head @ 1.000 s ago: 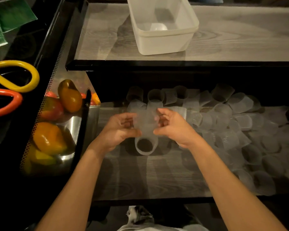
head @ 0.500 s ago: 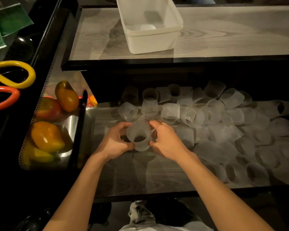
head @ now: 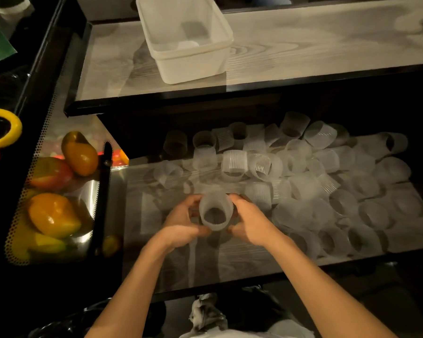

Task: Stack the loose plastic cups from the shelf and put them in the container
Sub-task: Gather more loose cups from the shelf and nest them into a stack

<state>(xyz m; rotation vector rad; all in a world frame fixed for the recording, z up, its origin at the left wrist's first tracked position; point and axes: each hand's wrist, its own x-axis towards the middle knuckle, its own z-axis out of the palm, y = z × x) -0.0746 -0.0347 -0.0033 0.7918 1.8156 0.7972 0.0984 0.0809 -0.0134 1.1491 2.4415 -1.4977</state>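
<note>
"Plastic cups (head: 215,212), the held ones: where are they, seen from the head camera?"

"Right in the grip, between the two hands and just above the lower shelf (head: 181,264). The left hand (head: 181,223) curls round their left side and the right hand (head: 252,220) round their right, with the thumbs near the rim. They look nested, though I can't count the layers."

"Which way do they point?"

"The open mouth faces back toward the person, and the closed end points away from the grip toward the back of the shelf. So the long axis runs from near to far, tipped a little upward."

"How should this step go?"

"I'd squeeze lightly (the thin walls probably buckle) and press along that axis so the rims seat evenly. For the next one, I'd match mouth to base before pushing. The loose cups (head: 235,164) lie beyond the grip and well out to its right, many on their sides, so each may need turning."

"And the container (head: 193,67)?"

"It's well beyond the grip, on the upper shelf (head: 303,50), open side up with something pale inside. My guess is that plenty of stacking remains. Fruit (head: 54,215) sits off to the grip's left, apart from the work."
</note>
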